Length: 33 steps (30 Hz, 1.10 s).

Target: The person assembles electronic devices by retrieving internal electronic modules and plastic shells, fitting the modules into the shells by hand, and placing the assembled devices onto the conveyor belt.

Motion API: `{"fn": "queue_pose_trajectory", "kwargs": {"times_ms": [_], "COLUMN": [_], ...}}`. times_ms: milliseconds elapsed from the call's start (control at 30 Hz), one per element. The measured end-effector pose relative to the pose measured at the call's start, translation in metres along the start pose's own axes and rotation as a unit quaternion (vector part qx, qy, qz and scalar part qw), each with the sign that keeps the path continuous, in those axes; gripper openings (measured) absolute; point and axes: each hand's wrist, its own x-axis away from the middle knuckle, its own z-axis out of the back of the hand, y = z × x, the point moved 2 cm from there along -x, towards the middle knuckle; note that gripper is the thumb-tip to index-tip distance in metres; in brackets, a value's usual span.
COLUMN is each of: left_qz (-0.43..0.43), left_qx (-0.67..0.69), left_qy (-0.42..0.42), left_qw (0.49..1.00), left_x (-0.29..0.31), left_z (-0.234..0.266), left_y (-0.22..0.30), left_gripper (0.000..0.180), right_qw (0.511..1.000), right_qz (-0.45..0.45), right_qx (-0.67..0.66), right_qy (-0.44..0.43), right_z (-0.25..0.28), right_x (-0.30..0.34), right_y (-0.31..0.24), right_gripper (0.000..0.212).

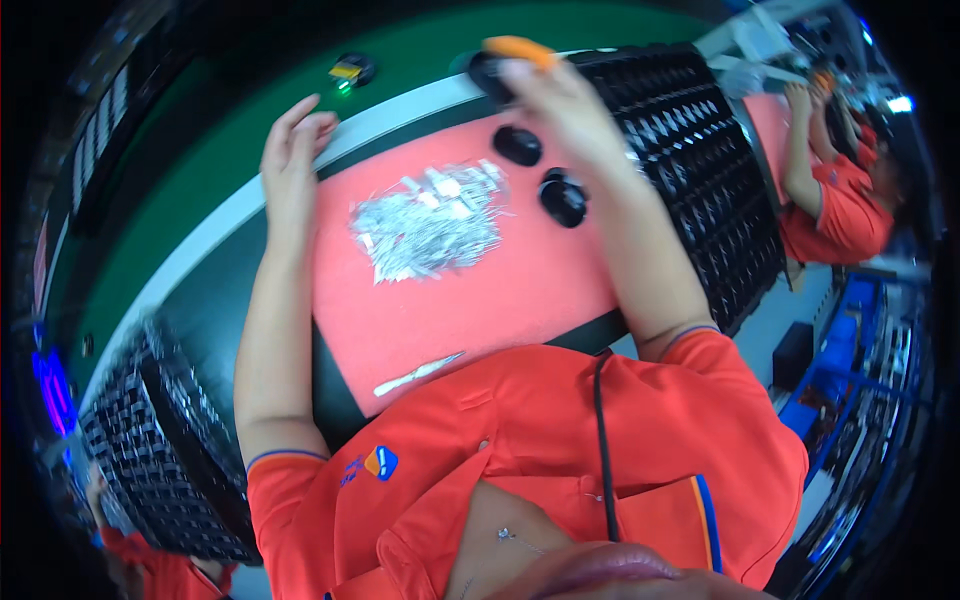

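Note:
My left hand [293,145] is raised over the far left edge of a pink mat [540,280], fingers loosely bent and apart, with nothing visible in it. At the far edge of the mat, my right hand [550,92] is smeared by motion, its fingers closed on a black rounded piece [488,78]. Something orange [520,50] lies along its fingers; whether it is a finger cover cannot be told. Two similar black glossy pieces [517,145] [565,200] rest on the mat below this hand. Left of them spreads a heap of thin silvery strips [430,222].
A white-handled pointed tool [415,375] lies at the mat's near edge. Stacked black trays [690,160] stand on the right, more trays [165,440] at lower left. Beyond a pale rail, a green surface [420,40] carries a small black-and-yellow object [350,70]. Another person [840,205] works at far right.

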Motion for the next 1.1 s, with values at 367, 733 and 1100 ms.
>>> {"fn": "queue_pose_trajectory", "kwargs": {"times_ms": [367,733,1100], "left_qz": [0.017,0.073,0.117], "left_qx": [0.096,0.282,0.502], "left_qy": [0.012,-0.017,-0.034], "left_qw": [0.995,0.956,0.856], "left_x": [-0.004,-0.013,-0.012], "left_z": [0.005,0.016,0.028], "left_y": [-0.013,-0.017,-0.020], "left_gripper": [0.032,0.040,0.028], "right_qw": [0.935,0.921,0.912], "right_qz": [-0.077,-0.093,-0.147], "right_qx": [-0.318,-0.340,-0.365], "right_qy": [-0.141,-0.167,-0.116], "right_z": [-0.099,-0.097,-0.097], "right_x": [-0.002,-0.003,0.001], "right_y": [0.028,0.035,0.044], "right_gripper": [0.041,0.041,0.040]}}
